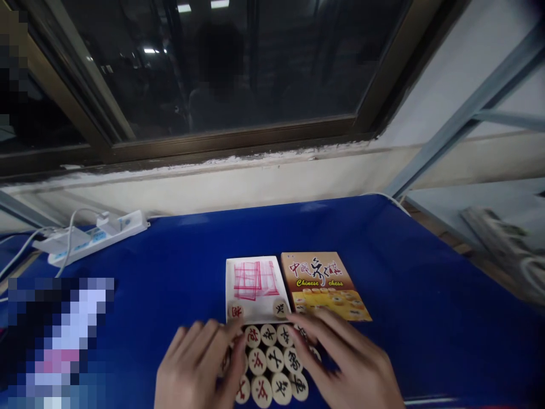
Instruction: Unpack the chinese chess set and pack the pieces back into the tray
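Red- or black-lettered cream pieces

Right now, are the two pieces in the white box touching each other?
Apart. The head view shows the red-marked piece near the left side, the black-marked piece near the right, and bare white box floor between.

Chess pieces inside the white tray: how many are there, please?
2: one red-marked piece in the near left corner of the white tray, one black-marked piece in its near right corner.
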Available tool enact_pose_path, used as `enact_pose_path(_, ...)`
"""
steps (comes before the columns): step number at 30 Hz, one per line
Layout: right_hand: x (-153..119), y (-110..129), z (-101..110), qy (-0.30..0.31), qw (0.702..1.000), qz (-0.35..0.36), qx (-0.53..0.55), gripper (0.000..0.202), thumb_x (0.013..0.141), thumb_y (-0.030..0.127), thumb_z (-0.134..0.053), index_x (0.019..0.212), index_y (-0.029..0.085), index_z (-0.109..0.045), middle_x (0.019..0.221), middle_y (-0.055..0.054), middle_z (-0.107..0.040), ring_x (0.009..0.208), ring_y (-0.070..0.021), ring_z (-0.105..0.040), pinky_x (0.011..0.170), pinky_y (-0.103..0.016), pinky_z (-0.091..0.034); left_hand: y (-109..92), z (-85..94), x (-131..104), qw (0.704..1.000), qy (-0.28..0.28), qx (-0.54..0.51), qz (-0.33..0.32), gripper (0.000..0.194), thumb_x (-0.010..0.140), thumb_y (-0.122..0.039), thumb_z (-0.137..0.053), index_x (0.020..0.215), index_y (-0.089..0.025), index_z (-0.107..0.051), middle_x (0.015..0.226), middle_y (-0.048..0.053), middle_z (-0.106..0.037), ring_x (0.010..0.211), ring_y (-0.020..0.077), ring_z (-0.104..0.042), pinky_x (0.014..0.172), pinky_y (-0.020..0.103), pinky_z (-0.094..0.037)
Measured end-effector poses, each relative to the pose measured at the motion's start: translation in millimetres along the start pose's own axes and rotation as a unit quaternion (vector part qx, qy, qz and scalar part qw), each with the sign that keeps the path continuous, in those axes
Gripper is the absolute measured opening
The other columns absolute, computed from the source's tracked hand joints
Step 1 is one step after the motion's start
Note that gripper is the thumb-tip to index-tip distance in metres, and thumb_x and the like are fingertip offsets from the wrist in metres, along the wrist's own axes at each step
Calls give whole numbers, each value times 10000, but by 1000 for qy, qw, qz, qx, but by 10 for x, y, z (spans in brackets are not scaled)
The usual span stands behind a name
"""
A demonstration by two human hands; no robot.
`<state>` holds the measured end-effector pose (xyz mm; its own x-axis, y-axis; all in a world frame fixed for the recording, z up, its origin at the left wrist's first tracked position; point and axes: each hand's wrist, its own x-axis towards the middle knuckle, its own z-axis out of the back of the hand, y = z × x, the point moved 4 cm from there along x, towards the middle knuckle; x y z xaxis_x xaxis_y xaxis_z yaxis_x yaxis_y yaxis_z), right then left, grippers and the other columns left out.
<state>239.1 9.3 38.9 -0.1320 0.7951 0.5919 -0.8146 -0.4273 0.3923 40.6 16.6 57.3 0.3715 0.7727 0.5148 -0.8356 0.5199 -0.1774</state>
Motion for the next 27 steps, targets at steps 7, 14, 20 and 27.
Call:
enact_pose_path(7,483,-264,-251,205,976,-72,-10,110,796,178,-699,771,285,-710,574,56,-575,466,-106,-523,446,-260,-272,287,-286,507,976,207,63,38,105,821,-241,-665,723,-223,-635,679,-8,-683,711,234,-663,681,367,-320)
enact_pose_path(14,484,-265,-275,153,986,-59,-25,108,897,267,-619,914,278,-725,652,21,-607,550,-129,-568,527,-264,-367,267,-317,536,983,175,51,24,62,911,-240,-615,859,-219,-640,767,6,-710,745,232,-666,727,384,-319)
enact_pose_path(20,500,-278,-269,171,983,-45,-47,60,790,265,-675,831,252,-717,617,31,-594,475,-109,-534,445,-253,-285,276,-342,512,978,195,58,35,70,842,-214,-704,835,-208,-635,836,9,-677,785,238,-654,731,380,-329)
enact_pose_path(27,535,-179,-170,81,995,-60,8,110,890,272,-603,876,246,-710,627,36,-592,512,-111,-569,478,-251,-409,215,-123,553,997,69,12,27,43,934,-226,-637,928,-218,-678,922,20,-673,800,213,-640,721,356,-352)
